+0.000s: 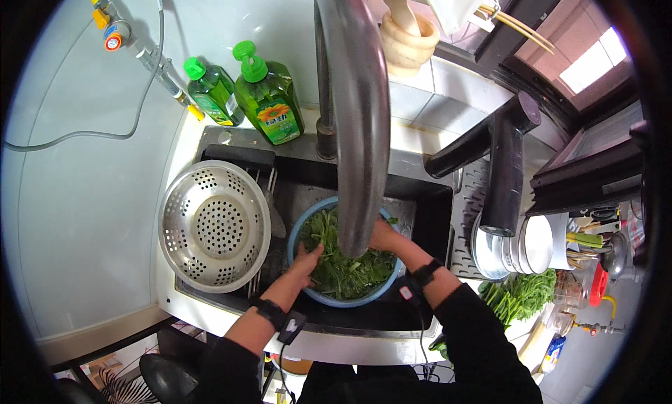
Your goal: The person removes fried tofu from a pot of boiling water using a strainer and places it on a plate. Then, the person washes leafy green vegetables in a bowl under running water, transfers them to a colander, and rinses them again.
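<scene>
Inside the black sink [362, 320] sits a round blue basin [344, 302] full of loose leafy greens [349, 280]. My left hand [307, 263] is at the basin's left side, thumb against the leaves; its other fingers are partly hidden, so its grip is unclear. At the right side my right hand [386, 237] reaches in among the greens, its fingers hidden behind the dark faucet spout [362, 141]. That spout arches over the basin and covers part of the leaves. To the left, a perforated metal colander [219, 225] rests over the sink's left part.
Two green detergent bottles [270, 105] stand behind the sink. A second black faucet [499, 168] rises at the right, near stacked bowls [525, 244] and a bunch of greens [520, 296]. A stone mortar [407, 42] stands on the ledge. Cables hang from both wrist straps.
</scene>
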Motion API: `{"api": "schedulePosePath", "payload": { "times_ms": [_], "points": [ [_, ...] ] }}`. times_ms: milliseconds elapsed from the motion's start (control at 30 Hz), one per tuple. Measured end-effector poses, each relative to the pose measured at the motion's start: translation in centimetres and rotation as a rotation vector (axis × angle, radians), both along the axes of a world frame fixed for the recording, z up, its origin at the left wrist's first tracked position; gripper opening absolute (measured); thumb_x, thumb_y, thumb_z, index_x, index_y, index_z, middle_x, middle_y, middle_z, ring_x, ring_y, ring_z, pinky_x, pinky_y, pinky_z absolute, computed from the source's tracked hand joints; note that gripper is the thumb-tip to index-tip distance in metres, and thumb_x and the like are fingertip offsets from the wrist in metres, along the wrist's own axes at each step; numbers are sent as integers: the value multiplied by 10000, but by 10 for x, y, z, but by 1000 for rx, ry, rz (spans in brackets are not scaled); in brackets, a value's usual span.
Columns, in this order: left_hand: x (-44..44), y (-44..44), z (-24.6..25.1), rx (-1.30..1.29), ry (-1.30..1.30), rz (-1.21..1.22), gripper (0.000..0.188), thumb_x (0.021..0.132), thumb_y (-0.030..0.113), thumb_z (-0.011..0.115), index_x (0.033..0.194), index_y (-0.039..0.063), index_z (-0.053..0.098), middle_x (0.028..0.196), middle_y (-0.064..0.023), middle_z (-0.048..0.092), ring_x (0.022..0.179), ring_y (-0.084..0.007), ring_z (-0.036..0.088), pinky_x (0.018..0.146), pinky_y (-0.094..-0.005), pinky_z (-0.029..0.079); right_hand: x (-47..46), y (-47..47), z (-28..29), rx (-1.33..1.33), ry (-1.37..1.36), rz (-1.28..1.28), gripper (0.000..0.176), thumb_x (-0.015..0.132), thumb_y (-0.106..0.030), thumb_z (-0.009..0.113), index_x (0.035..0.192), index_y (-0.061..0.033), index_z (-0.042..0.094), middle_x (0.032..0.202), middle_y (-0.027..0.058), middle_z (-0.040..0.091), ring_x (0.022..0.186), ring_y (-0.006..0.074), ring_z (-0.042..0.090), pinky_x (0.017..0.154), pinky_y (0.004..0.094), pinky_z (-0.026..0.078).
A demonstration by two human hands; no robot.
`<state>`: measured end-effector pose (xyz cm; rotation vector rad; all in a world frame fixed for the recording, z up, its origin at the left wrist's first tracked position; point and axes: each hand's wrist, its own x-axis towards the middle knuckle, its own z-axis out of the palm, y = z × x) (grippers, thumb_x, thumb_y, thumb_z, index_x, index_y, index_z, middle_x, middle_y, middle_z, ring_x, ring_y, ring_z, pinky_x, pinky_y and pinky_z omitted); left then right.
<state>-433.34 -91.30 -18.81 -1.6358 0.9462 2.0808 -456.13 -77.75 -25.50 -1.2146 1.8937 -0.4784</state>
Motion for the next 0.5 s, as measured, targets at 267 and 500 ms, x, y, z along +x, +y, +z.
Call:
{"api": "schedulePosePath", "payload": {
  "times_ms": [267,500],
  "points": [
    [-17,5,-39,56,79,66,995,835,393,702,1519,182,12,1551,-190,109,1402,-399,164,1067,-629,207,10,2,-20,276,-929,-557,1020,705,-225,793,1480,3,169,1486,209,294,1338,348,347,1048,418,355],
    [-21,22,80,-217,75,93,915,849,297,698,1497,39,106,1489,-223,250,1348,-326,324,1047,-415,344,46,23,158,-97,-163,-353,764,678,-71,742,1345,21,381,1286,254,492,1161,397,517,931,406,447]
  ]
}}
